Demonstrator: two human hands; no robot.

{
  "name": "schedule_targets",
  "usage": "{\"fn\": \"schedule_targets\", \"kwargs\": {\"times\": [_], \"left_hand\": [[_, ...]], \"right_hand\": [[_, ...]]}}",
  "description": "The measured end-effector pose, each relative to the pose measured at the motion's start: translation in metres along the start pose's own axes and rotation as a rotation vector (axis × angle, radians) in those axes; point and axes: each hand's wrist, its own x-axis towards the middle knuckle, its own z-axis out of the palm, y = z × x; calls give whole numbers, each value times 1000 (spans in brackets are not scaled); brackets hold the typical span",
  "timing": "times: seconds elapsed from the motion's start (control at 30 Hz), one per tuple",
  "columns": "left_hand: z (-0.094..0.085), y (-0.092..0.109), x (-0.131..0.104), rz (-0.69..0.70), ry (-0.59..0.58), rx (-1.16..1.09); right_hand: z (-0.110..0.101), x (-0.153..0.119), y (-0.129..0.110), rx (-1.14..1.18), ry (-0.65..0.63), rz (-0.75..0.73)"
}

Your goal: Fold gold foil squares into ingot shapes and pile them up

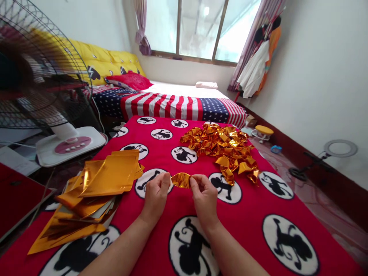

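Observation:
Between my two hands, a small folded piece of gold foil paper (181,180) is held just above the red cloth. My left hand (156,193) pinches its left end, thumb pointing up. At the right end, the thumb and bent fingers of my right hand (204,195) grip the same piece. To the left lies a loose stack of flat gold foil sheets (109,174), some slid askew. Beyond my right hand is a heap of folded gold foil pieces (224,143), with several spilling toward me.
A red cloth with black monkey figures in white circles (184,155) covers the surface. An electric fan (70,142) stands at the left. Behind is a bed with a striped, starred cover (163,107). A yellow stool (263,130) and ring light (340,148) stand right.

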Motion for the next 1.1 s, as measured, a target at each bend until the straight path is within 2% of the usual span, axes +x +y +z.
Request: {"fn": "schedule_targets", "kwargs": {"times": [0.13, 0.23, 0.33, 0.5, 0.57, 0.67, 0.77, 0.87, 0.93, 0.97, 1.1], "left_hand": [[-1, -1, 2, -37, 16, -35], [1, -2, 3, -67, 5, -63], [2, -4, 4, -73, -1, -80], [3, -4, 5, -102, -10, -81], [4, -4, 6, -113, -25, -85], [5, -6, 6, -129, -40, -96], [5, -8, 7, -135, -41, -97], [5, -7, 8, -117, -53, -50], [6, -5, 9, -102, -56, -16], [6, -4, 9, -97, -55, -8], [6, -4, 10, -82, -51, -9]], "right_hand": [[-12, 27, 10, -43, -114, -10], [-19, 68, 11, -152, -121, -141], [-19, 126, 3, -420, -46, -307], [-10, 222, -8, -640, 129, -272], [-6, 246, -6, -715, 177, -235], [-5, 262, 1, -797, 175, -203], [-13, 259, 3, -830, 198, -231], [-25, 231, -2, -784, 248, -319], [-28, 194, -7, -542, 238, -448], [-27, 171, -9, -423, 196, -464], [-8, 70, -9, -174, -107, -281]]}}
